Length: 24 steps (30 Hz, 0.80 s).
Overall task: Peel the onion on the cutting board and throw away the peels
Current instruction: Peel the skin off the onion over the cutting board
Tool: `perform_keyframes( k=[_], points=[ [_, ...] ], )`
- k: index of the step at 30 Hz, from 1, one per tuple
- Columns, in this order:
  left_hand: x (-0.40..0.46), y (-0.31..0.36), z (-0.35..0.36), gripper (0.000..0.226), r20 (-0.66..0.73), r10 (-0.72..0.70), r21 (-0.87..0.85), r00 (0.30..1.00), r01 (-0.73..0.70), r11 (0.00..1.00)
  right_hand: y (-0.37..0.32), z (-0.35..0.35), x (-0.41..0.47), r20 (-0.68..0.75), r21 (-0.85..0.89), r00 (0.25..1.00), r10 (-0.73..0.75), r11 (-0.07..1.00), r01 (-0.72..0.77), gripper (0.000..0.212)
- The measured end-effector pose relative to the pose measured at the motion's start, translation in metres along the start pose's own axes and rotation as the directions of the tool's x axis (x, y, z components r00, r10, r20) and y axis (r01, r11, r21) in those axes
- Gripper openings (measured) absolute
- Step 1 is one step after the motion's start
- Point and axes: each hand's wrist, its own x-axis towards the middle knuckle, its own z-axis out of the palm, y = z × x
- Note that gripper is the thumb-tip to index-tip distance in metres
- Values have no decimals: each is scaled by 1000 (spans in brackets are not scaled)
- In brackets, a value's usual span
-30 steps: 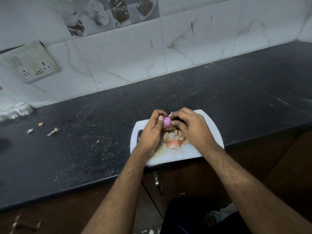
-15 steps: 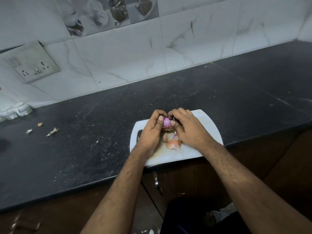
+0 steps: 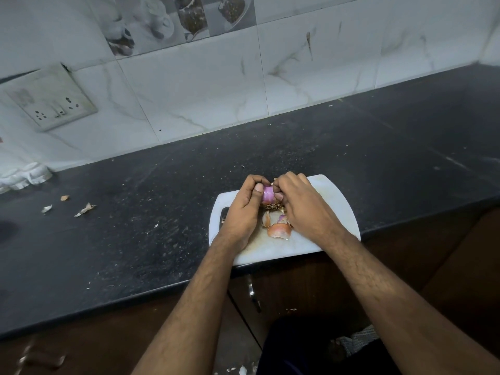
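Both hands meet over the far-middle part of the white cutting board (image 3: 332, 201), w/ the onion (image 3: 268, 192) held up between them, just above the board. Left hand (image 3: 243, 209) has fingers curled round the onion's left side, thumb tip pressed on its pink-purple skin. Right hand (image 3: 305, 209) is curled in from the right, fingertips pinching at the onion's top/right edge; can't tell if it's got skin or the bulb itself, since the fingers hide that bit. Dry root tuft hangs from the onion's underside.

Peels (image 3: 278, 230) lie on the board right below the hands: one bigger orange-brown cup-shaped piece, plus a couple smaller bits beside it, one purple-tinged. Board sits at the near edge of the dark speckled worktop (image 3: 135, 226), its near side overhanging the edge a little; handle slot at the board's left end.

Far left on the worktop, well apart from the board: a few small scraps (image 3: 84, 209), pale and brownish. Wall behind is white marble-look tile w/ a socket plate (image 3: 51, 100) upper left. Brown cabinet fronts below the worktop.
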Motion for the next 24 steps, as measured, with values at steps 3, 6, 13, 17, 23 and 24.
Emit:
perform_keyframes(
  k=[3, 6, 13, 17, 23, 24],
  points=[
    [1, 0, 0, 21, -16, 11, 14, 1000, -11, 1000, 0, -1, 0, -5, -3, 1000, -8, 1000, 8, 18],
    [2, -1, 0, 23, -39, 33, 61, 999, -31, 998, 0, -1, 0, -17, 5, 1000, 0, 1000, 0, 19],
    [3, -5, 2, 28, -99, 42, 121, 994, -30, 992, 1, 0, -2, -31, 24, 999, -8, 1000, 9, 17],
    [3, -6, 2, 20, -157, 35, 163, 987, -9, 987, 1, -3, -2, -76, 120, 997, -17, 992, 26, 13],
    [1, -3, 2, 20, -164, 15, 160, 986, 12, 987, 7, -5, -3, -75, 343, 993, 92, 937, -61, 18],
    [0, -3, 3, 20, -159, 20, 164, 987, 7, 986, 8, -6, -2, -60, 356, 993, 102, 932, -74, 18]
  ],
)
